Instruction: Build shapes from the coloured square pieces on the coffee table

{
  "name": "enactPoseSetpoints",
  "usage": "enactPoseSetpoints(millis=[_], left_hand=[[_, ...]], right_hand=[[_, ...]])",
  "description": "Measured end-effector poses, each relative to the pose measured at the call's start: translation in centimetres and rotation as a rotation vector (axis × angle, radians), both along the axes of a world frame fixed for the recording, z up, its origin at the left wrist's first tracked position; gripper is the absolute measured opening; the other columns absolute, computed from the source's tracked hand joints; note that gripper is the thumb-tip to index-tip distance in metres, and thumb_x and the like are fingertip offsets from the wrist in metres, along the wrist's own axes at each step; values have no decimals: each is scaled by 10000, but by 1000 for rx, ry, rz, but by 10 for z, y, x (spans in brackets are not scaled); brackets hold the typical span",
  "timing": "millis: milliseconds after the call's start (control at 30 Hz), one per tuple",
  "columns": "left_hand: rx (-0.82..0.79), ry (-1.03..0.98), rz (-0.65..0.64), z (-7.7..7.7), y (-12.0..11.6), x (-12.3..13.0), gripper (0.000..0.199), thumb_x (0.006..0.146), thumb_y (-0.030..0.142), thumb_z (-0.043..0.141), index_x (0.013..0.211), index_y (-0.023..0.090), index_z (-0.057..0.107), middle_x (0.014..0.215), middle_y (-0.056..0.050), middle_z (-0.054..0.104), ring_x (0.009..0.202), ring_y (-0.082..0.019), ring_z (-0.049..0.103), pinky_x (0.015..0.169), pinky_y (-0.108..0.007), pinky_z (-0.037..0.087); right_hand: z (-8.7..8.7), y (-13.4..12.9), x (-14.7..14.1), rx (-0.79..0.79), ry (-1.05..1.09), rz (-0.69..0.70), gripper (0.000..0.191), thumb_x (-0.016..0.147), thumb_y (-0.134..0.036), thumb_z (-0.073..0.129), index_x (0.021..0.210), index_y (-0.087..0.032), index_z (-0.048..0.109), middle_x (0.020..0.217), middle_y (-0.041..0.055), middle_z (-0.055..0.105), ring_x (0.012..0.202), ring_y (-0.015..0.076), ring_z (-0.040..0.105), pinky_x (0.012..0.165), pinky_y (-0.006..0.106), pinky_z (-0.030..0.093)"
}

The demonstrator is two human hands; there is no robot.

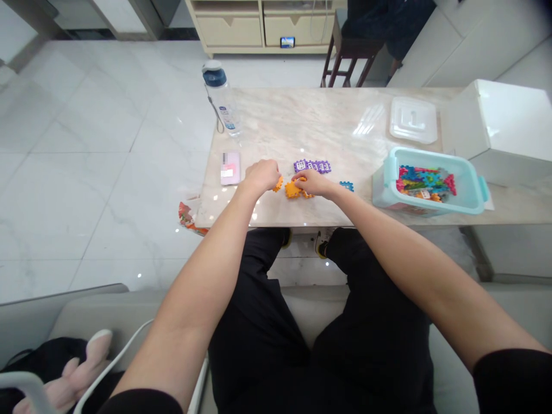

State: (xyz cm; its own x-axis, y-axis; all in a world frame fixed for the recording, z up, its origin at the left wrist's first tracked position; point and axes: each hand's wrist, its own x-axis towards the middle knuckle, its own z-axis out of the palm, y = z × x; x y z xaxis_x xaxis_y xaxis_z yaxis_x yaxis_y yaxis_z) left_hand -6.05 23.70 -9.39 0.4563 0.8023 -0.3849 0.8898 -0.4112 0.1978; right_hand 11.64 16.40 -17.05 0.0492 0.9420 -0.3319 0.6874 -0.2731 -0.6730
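Observation:
On the marble table top (302,126), my left hand (261,177) pinches a small orange interlocking plastic block (278,184) at its fingertips. My right hand (313,183) rests its fingers on a cluster of orange interlocking blocks (293,190), which it partly hides. Just beyond both hands lies a joined purple strip of blocks (312,167). A single blue block (346,186) sits to the right of my right hand, apart from it.
A teal plastic box (426,181) full of mixed blocks stands at the right, with a clear lid (413,119) behind it. A water bottle (219,98) and a pink phone (230,168) stand at the left. A white box (495,129) sits at the far right.

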Motion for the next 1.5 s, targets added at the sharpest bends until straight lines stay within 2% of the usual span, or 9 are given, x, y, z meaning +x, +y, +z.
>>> enactPoseSetpoints(millis=[133, 300, 467, 567, 833, 967, 1167, 1300, 1500], left_hand=[[-2, 6, 0, -2, 1, -2, 336, 993, 312, 580, 1206, 208, 818, 1176, -174, 820, 1172, -344, 744, 995, -435, 570], [-4, 2, -10, -1, 0, -2, 349, 1000, 313, 566, 1230, 202, 803, 1179, -168, 818, 1178, -335, 738, 998, -426, 568], [-21, 5, -1, 0, 1, -2, 323, 972, 291, 585, 1180, 216, 820, 1135, -161, 824, 1147, -339, 739, 985, -434, 564], [-15, 16, -6, -2, 3, 0, 309, 969, 296, 595, 1162, 214, 822, 1127, -169, 826, 1132, -346, 742, 964, -438, 564], [-117, -65, -25, -15, 10, 5, 306, 954, 324, 640, 1192, 230, 807, 1052, -125, 847, 1020, -291, 782, 902, -362, 571], [-128, -25, -6, -21, 12, -4, 305, 940, 326, 655, 1181, 229, 814, 1060, -127, 850, 1024, -283, 785, 914, -351, 571], [-123, -23, -3, -25, 19, -19, 303, 947, 323, 647, 1172, 211, 815, 1098, -145, 845, 1025, -284, 784, 887, -344, 570], [-122, -47, -21, -24, 20, -23, 309, 943, 326, 628, 1163, 209, 811, 1153, -147, 836, 1036, -288, 779, 877, -346, 570], [-104, -101, 3, -23, 18, -25, 302, 946, 314, 625, 1186, 206, 773, 1204, -159, 815, 1085, -305, 763, 900, -367, 558]], right_hand=[[2, 1, -3, -40, -17, 37, 297, 1000, -146, 604, 1222, -148, 802, 1032, 79, 814, 810, 188, 718, 747, 268, 577], [4, 0, 16, 81, -242, 112, 275, 999, -176, 679, 1252, -124, 771, 1213, 125, 792, 1094, 246, 736, 988, 324, 564], [0, -13, 37, 99, -435, 296, 532, 895, -283, 869, 1387, -167, 703, 1398, 155, 702, 1254, 311, 687, 1090, 396, 537], [-3, -22, 39, 76, -481, 351, 608, 876, -319, 897, 1428, -179, 684, 1467, 160, 632, 1249, 323, 690, 1080, 396, 544], [-8, -24, 17, 129, -476, 389, 687, 935, -476, 844, 1530, -207, 632, 1501, 162, 551, 1146, 303, 727, 1017, 368, 553], [-7, -19, 10, 115, -486, 399, 587, 977, -476, 789, 1491, -219, 671, 1487, 141, 563, 1119, 291, 730, 986, 363, 550], [0, -18, 16, 88, -539, 368, 490, 940, -430, 801, 1345, -166, 725, 1386, 150, 652, 1083, 284, 724, 892, 334, 549], [4, -18, 25, 63, -567, 348, 491, 905, -411, 819, 1321, -173, 714, 1312, 140, 721, 1170, 314, 699, 919, 350, 547], [7, -17, 33, 81, -533, 323, 474, 869, -405, 844, 1277, -194, 725, 1297, 121, 745, 1144, 310, 705, 938, 368, 553]])
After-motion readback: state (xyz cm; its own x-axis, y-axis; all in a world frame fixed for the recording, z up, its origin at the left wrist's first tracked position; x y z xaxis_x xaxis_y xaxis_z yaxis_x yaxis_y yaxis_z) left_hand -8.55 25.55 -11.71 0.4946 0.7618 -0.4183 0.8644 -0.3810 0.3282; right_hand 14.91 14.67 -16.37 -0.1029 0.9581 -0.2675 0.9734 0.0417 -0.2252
